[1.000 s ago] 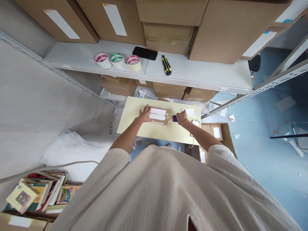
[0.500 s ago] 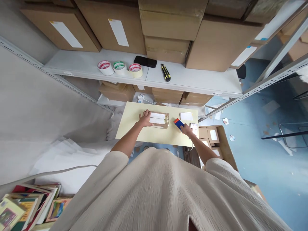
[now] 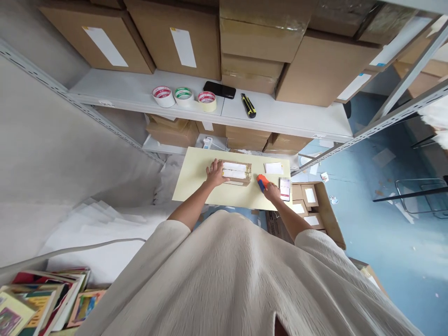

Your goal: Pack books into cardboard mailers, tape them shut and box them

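a box [image 3: 239, 172] lies on the pale yellow table [image 3: 192, 179], two white labels [image 3: 234, 166] on top. the left hand [image 3: 215, 173] touches its left end, fingers and thumb spread apart. the right hand [image 3: 272, 192] is closed round an orange and blue tool [image 3: 262, 181], held to the right of the box and apart from it. just right of that hand is a phone [image 3: 284, 189]; white slips [image 3: 274, 168] lie beyond. on the far shelf [image 3: 287, 108] are three tape rolls [image 3: 184, 96] and a cutter [image 3: 248, 106].
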`<action>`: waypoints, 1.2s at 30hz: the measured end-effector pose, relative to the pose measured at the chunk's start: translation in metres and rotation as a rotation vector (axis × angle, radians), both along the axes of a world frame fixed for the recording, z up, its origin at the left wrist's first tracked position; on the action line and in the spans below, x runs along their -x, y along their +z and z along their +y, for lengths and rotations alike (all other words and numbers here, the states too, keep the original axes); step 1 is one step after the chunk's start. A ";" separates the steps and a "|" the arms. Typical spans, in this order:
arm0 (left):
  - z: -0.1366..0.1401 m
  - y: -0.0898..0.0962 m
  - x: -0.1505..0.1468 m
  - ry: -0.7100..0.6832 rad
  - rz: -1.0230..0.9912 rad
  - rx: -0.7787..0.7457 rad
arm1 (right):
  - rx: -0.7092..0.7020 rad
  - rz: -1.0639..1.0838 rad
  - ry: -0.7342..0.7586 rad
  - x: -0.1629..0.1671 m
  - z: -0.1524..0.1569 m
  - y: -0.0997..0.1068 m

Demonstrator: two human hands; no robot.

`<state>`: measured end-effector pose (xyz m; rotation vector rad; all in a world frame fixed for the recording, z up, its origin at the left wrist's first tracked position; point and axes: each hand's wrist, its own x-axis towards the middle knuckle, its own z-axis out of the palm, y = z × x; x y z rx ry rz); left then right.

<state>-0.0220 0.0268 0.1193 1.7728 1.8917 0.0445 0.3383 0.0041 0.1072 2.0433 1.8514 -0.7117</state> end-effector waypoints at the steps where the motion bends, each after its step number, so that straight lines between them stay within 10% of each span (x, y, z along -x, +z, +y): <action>1: -0.005 -0.003 0.002 0.021 -0.019 -0.026 | -0.024 0.022 -0.016 0.007 -0.001 0.002; 13: -0.043 -0.045 0.025 0.164 -0.330 -0.039 | -0.149 0.496 -0.185 0.099 -0.012 0.007; 21: -0.027 -0.029 0.032 0.155 -0.219 -0.138 | -0.258 0.565 -0.244 0.121 -0.006 0.018; 36: -0.041 -0.035 0.019 -0.407 -0.121 -0.072 | -0.209 0.375 -0.280 0.085 -0.043 -0.006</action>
